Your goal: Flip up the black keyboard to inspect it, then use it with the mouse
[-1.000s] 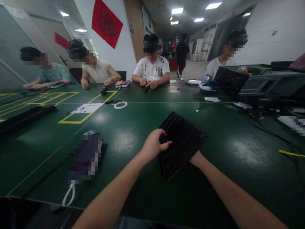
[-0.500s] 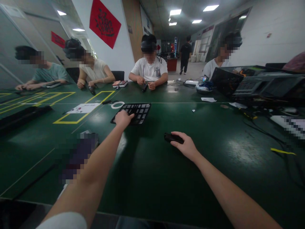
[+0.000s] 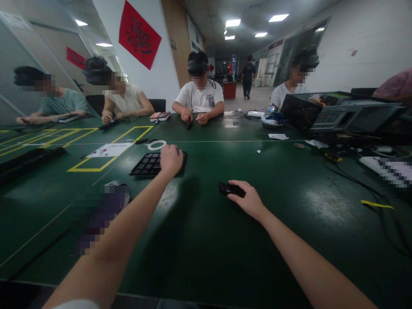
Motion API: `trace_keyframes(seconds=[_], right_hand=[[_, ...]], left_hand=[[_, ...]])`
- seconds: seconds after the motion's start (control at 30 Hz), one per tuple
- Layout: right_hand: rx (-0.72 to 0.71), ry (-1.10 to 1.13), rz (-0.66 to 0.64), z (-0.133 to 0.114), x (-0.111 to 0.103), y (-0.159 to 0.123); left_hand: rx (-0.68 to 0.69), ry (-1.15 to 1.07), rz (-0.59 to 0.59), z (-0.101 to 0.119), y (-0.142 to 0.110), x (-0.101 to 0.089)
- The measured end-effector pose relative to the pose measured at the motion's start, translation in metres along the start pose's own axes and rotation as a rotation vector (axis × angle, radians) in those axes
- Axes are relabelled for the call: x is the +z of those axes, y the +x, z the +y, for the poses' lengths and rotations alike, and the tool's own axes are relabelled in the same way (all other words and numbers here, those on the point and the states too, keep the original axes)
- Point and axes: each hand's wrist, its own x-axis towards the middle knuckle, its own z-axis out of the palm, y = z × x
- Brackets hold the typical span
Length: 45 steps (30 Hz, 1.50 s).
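A black plastic tray, flat and divided into rows of square cells, lies on the table straight ahead of the person, with the left hand on its right end. The left fingers curve down over the tray, though from here I can't tell whether they are gripping its edge. Off to the right, well apart from the tray, the right hand has its fingers closed around one small, glossy black object, whose rounded end pokes out to the left. Both bare forearms stretch across a dark green, slightly shiny table. Just beyond the tray sits one thin white ring, and further left one white sheet of paper lies inside a rectangle of yellow tape. A pixelated, blurred packet lies just beside the left forearm. On the right, a bulky piece of electronic equipment with dark panels stands among cables. Across the table sit four people in short sleeves, and one more person stands far down the corridor. Two red banners hang on the walls.
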Motion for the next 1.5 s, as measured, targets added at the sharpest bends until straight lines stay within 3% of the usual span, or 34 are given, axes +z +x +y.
trace_keyframes(seconds=[0.07,0.17,0.27,0.43,0.5,0.6,0.73,0.83,0.9,0.97,1.07,1.17,1.33,1.4,1.5], right_hand=[[-0.065,0.009,0.071,0.001,0.0,-0.001],[-0.154,-0.002,0.258,0.005,-0.002,-0.001],[-0.114,0.018,0.393,0.011,-0.005,0.001],[-0.083,0.105,0.53,0.008,-0.025,0.005],[-0.117,0.148,0.663,0.003,-0.045,0.006],[-0.156,0.132,0.928,0.0,-0.092,0.005],[-0.035,-0.078,1.125,0.023,-0.168,-0.006],[0.21,-0.439,1.111,0.059,-0.208,-0.022],[0.398,-0.662,0.968,0.084,-0.221,-0.032],[0.52,-0.794,0.829,0.104,-0.224,-0.039],[0.588,-0.844,0.738,0.122,-0.22,-0.041],[0.564,-0.848,0.839,0.127,-0.213,-0.042],[0.365,-0.809,1.194,0.122,-0.207,-0.051],[0.325,-0.82,1.222,0.119,-0.205,-0.056],[0.344,-0.895,1.112,0.117,-0.202,-0.057]], left_hand=[[0.253,-0.101,-0.063,0.033,-0.03,0.001],[0.46,-0.151,-0.208,0.068,-0.079,0.014],[0.498,-0.201,-0.303,0.08,-0.108,0.031],[0.457,-0.312,-0.298,0.075,-0.11,0.038],[0.456,-0.327,-0.298,0.075,-0.108,0.035],[0.467,-0.311,-0.28,0.078,-0.108,0.031],[0.48,-0.314,-0.203,0.081,-0.11,0.026],[0.495,-0.313,-0.131,0.082,-0.109,0.024],[0.514,-0.313,-0.114,0.082,-0.109,0.024],[0.523,-0.315,-0.11,0.082,-0.109,0.025],[0.535,-0.267,-0.079,0.081,-0.109,0.029],[0.54,-0.209,-0.028,0.081,-0.109,0.032],[0.489,-0.289,0.082,0.078,-0.108,0.033],[0.38,-0.382,0.129,0.072,-0.106,0.033],[0.146,-0.521,0.15,0.058,-0.099,0.034]])
